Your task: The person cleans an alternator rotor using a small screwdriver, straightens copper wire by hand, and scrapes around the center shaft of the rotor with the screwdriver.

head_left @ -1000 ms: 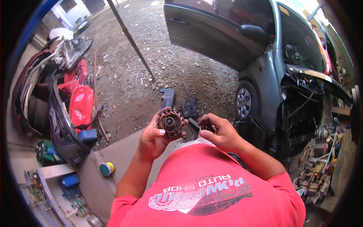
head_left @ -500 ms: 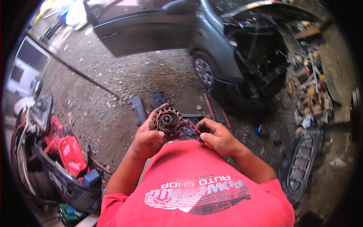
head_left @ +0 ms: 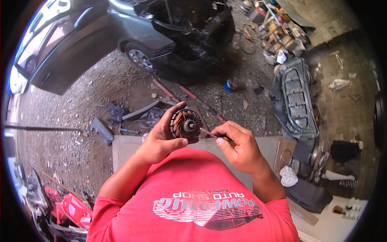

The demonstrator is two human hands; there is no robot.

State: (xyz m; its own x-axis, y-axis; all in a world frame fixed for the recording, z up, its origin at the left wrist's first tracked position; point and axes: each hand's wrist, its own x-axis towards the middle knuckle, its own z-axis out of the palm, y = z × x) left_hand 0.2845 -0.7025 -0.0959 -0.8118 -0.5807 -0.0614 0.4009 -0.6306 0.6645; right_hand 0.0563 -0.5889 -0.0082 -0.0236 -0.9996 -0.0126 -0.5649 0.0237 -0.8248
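My left hand [head_left: 162, 137] is wrapped around a round motor armature [head_left: 186, 124], dark with copper windings and a shaft end at its centre. The thumb lies along its lower edge and the fingers curl round the far side. In my right hand [head_left: 238, 146] is a screwdriver [head_left: 230, 141] with a yellow-orange handle, mostly covered by the fingers. Its thin reddish shaft points left, and the tip is at the right rim of the armature; whether it touches cannot be made out. Both hands are held in front of my red shirt.
Ahead stands a grey car [head_left: 155, 34] with its door open and its front end stripped. A blue can [head_left: 228, 86] and red bars [head_left: 165, 89] lie on the gravel. To the right are a dark ribbed panel [head_left: 296, 101] and piled scrap [head_left: 282, 34]; red parts [head_left: 74, 209] lie lower left.
My view has swung to the right, so the car now appears further left. The armature has turned slightly in my left hand, and the screwdriver still points at it.
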